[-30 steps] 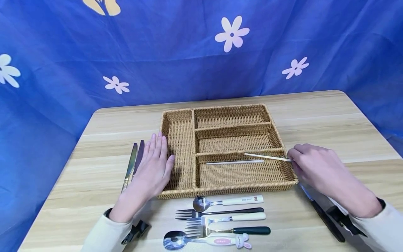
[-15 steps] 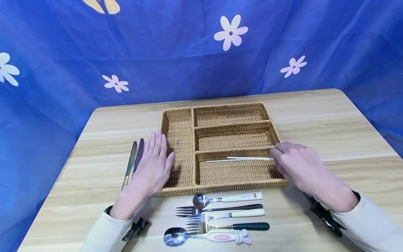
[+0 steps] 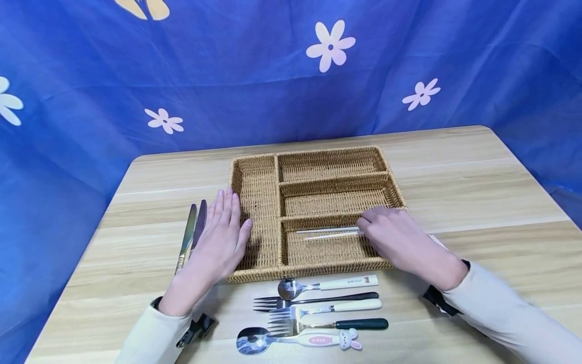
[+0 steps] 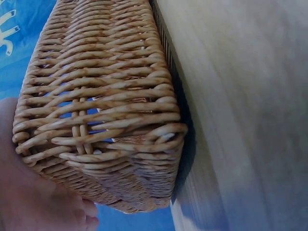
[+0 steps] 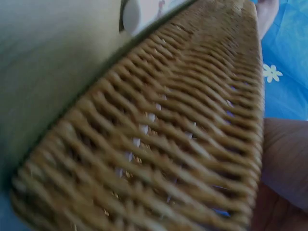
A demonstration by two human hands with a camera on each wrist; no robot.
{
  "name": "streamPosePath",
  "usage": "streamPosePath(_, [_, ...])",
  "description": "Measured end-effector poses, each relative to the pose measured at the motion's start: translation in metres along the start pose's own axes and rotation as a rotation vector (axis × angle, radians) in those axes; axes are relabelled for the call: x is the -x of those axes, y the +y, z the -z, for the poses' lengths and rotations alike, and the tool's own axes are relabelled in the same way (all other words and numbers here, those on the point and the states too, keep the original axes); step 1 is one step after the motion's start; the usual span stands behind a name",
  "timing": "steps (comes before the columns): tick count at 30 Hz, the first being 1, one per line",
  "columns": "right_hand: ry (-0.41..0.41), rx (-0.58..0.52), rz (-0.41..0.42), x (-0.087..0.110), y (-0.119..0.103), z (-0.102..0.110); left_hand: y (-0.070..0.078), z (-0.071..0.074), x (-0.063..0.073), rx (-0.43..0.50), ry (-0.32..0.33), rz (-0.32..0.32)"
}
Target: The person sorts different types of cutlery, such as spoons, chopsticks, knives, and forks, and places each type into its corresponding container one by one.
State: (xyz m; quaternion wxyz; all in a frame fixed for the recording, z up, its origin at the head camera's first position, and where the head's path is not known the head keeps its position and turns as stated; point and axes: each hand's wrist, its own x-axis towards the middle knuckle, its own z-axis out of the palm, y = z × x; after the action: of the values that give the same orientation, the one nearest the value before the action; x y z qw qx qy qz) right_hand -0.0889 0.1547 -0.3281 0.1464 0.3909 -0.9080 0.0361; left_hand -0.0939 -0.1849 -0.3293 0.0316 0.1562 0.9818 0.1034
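A woven wicker cutlery tray (image 3: 254,275) with several compartments lies on the table. My left hand (image 3: 223,237) rests along its left wall with straight fingers. My right hand (image 3: 395,240) is over the right part of the front compartment, fingers curled, holding a thin pale chopstick (image 3: 329,236); its far end is hidden by the hand. Another chopstick (image 3: 313,231) lies in the same compartment, just behind the held one. In the right wrist view, part of the right hand (image 5: 288,168) shows beside the tray's wall (image 5: 159,115), but the chopsticks are out of sight there.
In front of the tray lie a spoon (image 3: 288,289), a black fork (image 3: 327,300), a white-handled fork (image 3: 354,305), a green-handled fork (image 3: 364,324) and a rabbit-handled spoon (image 3: 252,340). Two knives (image 3: 188,235) lie left of the left hand. A blue curtain (image 3: 254,101) hangs behind the table.
My right hand has moved left from beyond the tray's right wall to over the front compartment, bringing its chopstick alongside and then in front of the other one. My left hand has stayed in place.
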Motion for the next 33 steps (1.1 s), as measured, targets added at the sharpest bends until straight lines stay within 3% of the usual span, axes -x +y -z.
streamPosePath(10, [-0.082, 0.012, 0.017, -0.019, -0.004, -0.012, -0.002, 0.0, 0.0, 0.018, -0.003, 0.002])
streamPosePath(22, [-0.111, 0.118, -0.001, -0.021, -0.01, -0.016, 0.0, 0.0, 0.0, 0.016, -0.002, -0.003])
streamPosePath(33, [-0.102, 0.044, -0.027, -0.019, -0.009, -0.018, -0.001, -0.001, -0.001, 0.003, -0.005, -0.007])
